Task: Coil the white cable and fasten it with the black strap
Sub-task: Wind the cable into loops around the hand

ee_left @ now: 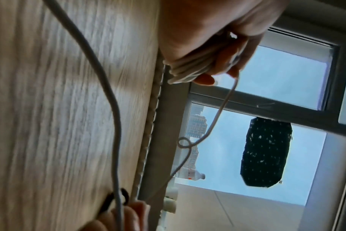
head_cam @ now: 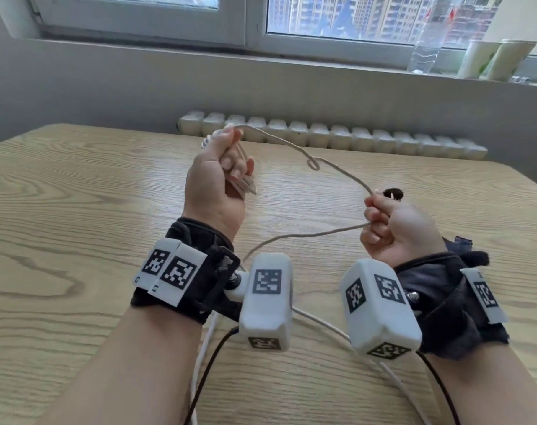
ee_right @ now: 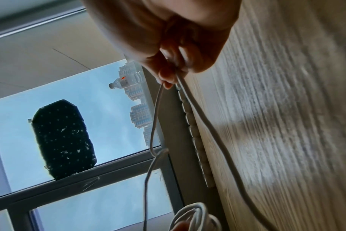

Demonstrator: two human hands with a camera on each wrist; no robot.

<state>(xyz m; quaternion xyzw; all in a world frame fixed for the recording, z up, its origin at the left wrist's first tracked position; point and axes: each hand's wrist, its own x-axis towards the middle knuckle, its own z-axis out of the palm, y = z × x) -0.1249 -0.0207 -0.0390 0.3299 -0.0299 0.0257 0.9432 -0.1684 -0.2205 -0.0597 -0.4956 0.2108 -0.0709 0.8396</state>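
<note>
Head: wristband markers (head_cam: 176,271) (no words)

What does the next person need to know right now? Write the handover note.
Left hand: grips the coiled loops of the white cable, raised above the table.
Right hand: pinches the loose run, which has a small kink midway.
Black strap: on the table just beyond the right hand, unused.
Done: several loops wound.
Left: wind in the remaining slack, then fasten with the strap.
</note>
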